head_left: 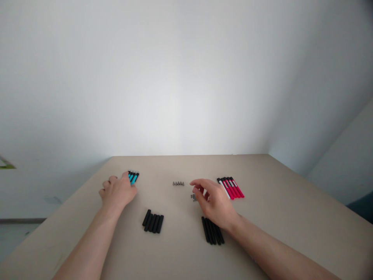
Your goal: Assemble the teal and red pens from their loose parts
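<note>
My left hand point(117, 191) lies on the beige table point(262, 182) with its fingers curled, the fingertips touching a small row of cyan-and-black pen parts point(133, 177). My right hand point(214, 200) hovers palm down with fingers bent and apart, just above a few small grey metal pieces point(193, 197). A short row of grey metal tips point(178, 183) lies left of its fingertips. Red-and-black pen parts point(231, 187) lie to its right. Nothing shows inside either hand.
Two bundles of black tubes lie near me: a short bundle point(153, 222) between my arms and a longer bundle point(212, 231) partly under my right wrist. A plain white wall stands behind the table's far edge.
</note>
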`<state>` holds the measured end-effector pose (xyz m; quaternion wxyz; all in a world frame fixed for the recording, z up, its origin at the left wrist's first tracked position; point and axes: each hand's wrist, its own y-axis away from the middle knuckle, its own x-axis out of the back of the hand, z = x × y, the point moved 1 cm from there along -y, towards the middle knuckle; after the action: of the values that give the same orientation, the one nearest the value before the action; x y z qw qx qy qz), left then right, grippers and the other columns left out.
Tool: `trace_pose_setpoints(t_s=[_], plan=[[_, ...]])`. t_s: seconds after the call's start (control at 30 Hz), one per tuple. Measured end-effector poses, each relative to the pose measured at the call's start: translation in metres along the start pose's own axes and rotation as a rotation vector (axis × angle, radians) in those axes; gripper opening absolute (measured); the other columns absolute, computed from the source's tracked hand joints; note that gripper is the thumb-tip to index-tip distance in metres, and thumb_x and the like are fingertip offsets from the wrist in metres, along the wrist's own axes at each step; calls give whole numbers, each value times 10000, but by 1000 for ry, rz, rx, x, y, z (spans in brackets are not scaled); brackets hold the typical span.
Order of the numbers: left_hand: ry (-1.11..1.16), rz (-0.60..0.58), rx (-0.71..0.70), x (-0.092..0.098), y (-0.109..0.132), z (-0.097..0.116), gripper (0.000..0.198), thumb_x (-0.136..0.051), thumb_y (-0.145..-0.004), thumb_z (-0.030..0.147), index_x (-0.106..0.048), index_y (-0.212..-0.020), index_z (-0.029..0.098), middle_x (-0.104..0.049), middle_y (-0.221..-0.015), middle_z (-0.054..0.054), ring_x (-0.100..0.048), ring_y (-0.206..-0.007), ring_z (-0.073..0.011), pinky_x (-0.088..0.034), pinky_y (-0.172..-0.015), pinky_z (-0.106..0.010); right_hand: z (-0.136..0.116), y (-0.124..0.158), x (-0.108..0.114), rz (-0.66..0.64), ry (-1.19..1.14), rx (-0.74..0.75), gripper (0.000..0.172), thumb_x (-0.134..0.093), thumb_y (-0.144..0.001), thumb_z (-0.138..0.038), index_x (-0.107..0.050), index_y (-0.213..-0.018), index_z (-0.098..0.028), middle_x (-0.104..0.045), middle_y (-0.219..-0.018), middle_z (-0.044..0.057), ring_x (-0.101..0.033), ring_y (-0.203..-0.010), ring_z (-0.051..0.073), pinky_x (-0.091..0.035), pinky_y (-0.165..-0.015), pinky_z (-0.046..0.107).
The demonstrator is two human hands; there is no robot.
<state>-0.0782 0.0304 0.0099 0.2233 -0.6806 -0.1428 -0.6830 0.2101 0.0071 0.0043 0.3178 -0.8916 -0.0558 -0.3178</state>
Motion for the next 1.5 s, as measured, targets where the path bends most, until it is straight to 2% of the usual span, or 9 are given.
trace_pose_setpoints(t_s=[0.1, 0.37, 0.5, 0.67, 0.93, 1.23, 1.37, 1.5], plan=[[19, -39, -18, -6, -1, 0, 492, -393, -840, 321, -490, -1303, 186, -550, -1167, -224, -510, -1085, -413, -423, -827, -493, 0, 0, 0, 1, 2, 3, 197, -487, -883, -191, -645, -1000, -195, -667, -805, 36, -621, -692, 146, -484, -622, 251], [30, -26, -21, -11, -5, -3, 466, -366, -847, 270, -511, -1289, 240, -568, -1130, -202, -535, -1048, -398, -445, -789, -489, 0, 1, 0, -10, -4, 3, 198, -491, -878, -174, -641, -1005, -200, -661, -798, 27, -608, -689, 142, -471, -615, 243], [33, -32, -17, -10, -5, -2, 438, -385, -838, 275, -551, -1241, 226, -571, -1120, -204, -536, -1050, -400, -451, -784, -485, 0, 1, 0, -10, 3, 7, 198, -492, -876, -176, -642, -1004, -195, -664, -797, 32, -615, -689, 144, -474, -611, 241], [27, -23, -17, -10, -6, -3, 464, -392, -835, 276, -514, -1278, 216, -571, -1134, -200, -537, -1048, -396, -454, -779, -467, 0, 0, 0, -9, 9, 2, 194, -493, -874, -184, -647, -991, -195, -665, -775, 29, -619, -677, 145, -480, -605, 241], [9, -19, -19, -9, -5, -4, 437, -392, -838, 274, -545, -1237, 184, -579, -1113, -206, -546, -1026, -386, -459, -766, -437, 1, 0, -1, -20, -3, -14, 199, -495, -871, -174, -646, -997, -203, -661, -774, 25, -613, -674, 145, -468, -575, 230], [14, -40, -17, -8, -4, -4, 431, -406, -834, 285, -556, -1219, 164, -573, -1113, -222, -536, -1045, -401, -461, -771, -449, 1, 0, -1, -21, 19, -25, 204, -492, -860, -163, -648, -987, -194, -666, -767, 26, -620, -687, 150, -464, -567, 229], [13, -54, -13, -6, -3, -3, 434, -394, -843, 288, -549, -1227, 155, -560, -1118, -228, -531, -1052, -406, -458, -778, -449, 8, -4, 4, 24, 55, -36, 203, -487, -854, -171, -657, -963, -184, -674, -761, 26, -620, -673, 148, -466, -593, 237], [11, -63, -6, -6, -4, -3, 435, -398, -845, 286, -532, -1243, 173, -558, -1110, -217, -528, -1060, -405, -456, -779, -448, 20, -8, 11, 103, 132, -111, 198, -497, -827, -180, -668, -926, -186, -687, -740, 13, -618, -631, 143, -464, -619, 245]])
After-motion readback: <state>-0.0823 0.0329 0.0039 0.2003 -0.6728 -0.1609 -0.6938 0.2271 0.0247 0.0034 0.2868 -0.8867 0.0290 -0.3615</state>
